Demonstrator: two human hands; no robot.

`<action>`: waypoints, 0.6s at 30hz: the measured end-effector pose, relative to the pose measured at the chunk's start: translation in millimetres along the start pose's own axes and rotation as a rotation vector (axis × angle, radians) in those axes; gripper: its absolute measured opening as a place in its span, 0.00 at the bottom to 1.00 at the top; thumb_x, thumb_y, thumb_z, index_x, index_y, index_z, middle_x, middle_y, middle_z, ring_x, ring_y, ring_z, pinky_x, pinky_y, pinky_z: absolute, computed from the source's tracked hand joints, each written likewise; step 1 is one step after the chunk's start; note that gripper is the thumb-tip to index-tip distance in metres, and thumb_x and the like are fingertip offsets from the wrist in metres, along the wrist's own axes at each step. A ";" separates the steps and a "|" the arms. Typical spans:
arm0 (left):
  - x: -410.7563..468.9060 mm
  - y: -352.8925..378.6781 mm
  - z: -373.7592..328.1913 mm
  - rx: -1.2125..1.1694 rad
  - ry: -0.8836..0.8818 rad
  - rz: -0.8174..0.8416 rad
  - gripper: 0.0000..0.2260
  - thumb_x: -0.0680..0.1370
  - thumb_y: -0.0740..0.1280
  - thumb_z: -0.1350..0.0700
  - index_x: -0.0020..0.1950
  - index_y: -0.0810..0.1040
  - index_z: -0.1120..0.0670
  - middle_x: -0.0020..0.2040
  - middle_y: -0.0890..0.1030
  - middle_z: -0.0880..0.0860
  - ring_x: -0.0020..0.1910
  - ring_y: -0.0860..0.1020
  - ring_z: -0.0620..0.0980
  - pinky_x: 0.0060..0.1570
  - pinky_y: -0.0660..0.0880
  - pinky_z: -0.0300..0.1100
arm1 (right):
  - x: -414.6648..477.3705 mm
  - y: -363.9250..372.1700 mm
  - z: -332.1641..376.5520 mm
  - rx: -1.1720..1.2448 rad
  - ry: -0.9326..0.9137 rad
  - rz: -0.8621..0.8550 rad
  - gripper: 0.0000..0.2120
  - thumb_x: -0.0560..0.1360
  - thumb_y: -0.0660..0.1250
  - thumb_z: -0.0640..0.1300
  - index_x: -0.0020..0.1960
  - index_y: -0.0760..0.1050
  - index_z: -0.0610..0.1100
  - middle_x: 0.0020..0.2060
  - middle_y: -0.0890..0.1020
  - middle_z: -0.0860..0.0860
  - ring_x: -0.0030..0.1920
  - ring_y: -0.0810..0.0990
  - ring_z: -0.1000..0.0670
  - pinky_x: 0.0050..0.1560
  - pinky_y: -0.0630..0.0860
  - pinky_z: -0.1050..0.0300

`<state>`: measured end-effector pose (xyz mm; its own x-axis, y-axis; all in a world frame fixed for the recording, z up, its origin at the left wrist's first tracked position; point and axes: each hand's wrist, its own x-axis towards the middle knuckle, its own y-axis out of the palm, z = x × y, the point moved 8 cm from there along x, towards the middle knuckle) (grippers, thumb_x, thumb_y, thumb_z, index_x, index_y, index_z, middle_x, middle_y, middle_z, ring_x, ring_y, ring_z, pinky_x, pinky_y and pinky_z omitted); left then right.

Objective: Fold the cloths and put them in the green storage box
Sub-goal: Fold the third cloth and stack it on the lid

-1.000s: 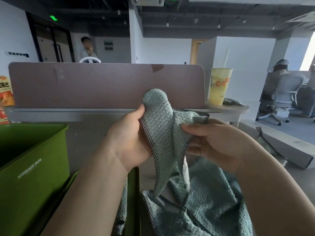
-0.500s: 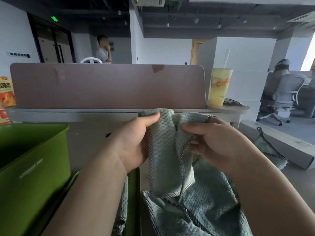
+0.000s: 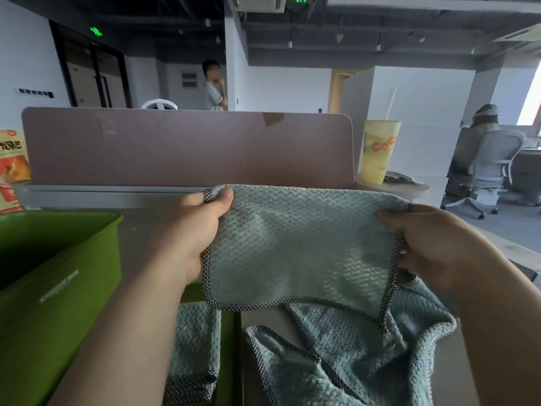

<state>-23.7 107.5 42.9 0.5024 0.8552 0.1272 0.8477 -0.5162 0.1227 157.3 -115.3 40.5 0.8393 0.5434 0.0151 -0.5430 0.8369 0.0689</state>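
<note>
Desk [image 3: 146, 230] before a partition [image 3: 187, 148]: cloth [image 3: 298, 247] held up, top edge level, long axis left to right, left hand [image 3: 190, 230] and right hand [image 3: 433, 244] pinching its corners; box [image 3: 58, 288] at left.

Both bare forearms reach forward from the lower edge, with the hands raised level and well apart. The left hand [image 3: 190, 238] pinches the upper left corner of a cloth [image 3: 298, 247], thumb on the near face. The right hand [image 3: 433, 247] pinches the upper right corner, thumb toward the viewer, fingers curled at the cloth's edge.
</note>
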 end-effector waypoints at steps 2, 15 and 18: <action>2.9 -5.2 -0.8 0.045 0.048 -0.047 0.06 0.75 0.70 0.53 0.39 0.81 0.53 0.40 0.84 0.50 0.38 0.82 0.49 0.35 0.75 0.38 | 0.0 -2.4 -1.1 0.059 0.022 0.009 0.09 0.79 0.61 0.36 0.54 0.77 0.34 0.43 0.83 0.41 0.40 0.81 0.43 0.44 0.81 0.48; -2.8 -20.1 -19.0 0.340 0.243 -0.165 0.06 0.73 0.71 0.45 0.43 0.80 0.46 0.44 0.80 0.43 0.43 0.75 0.40 0.38 0.71 0.38 | -2.2 -14.8 9.7 0.036 -0.045 -0.087 0.06 0.73 0.66 0.30 0.46 0.81 0.36 0.40 0.83 0.42 0.38 0.80 0.46 0.44 0.79 0.53; 3.4 -12.0 -11.5 0.193 0.167 0.039 0.06 0.70 0.75 0.54 0.43 0.83 0.45 0.46 0.83 0.50 0.51 0.80 0.50 0.57 0.75 0.46 | -4.1 -19.0 14.2 -0.031 -0.066 -0.055 0.10 0.73 0.65 0.27 0.48 0.81 0.38 0.43 0.83 0.43 0.40 0.80 0.47 0.44 0.78 0.56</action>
<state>-34.1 116.1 53.1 0.5134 0.8074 0.2909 0.8533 -0.5162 -0.0733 164.6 -134.3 53.2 0.8673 0.4915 0.0784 -0.4954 0.8677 0.0404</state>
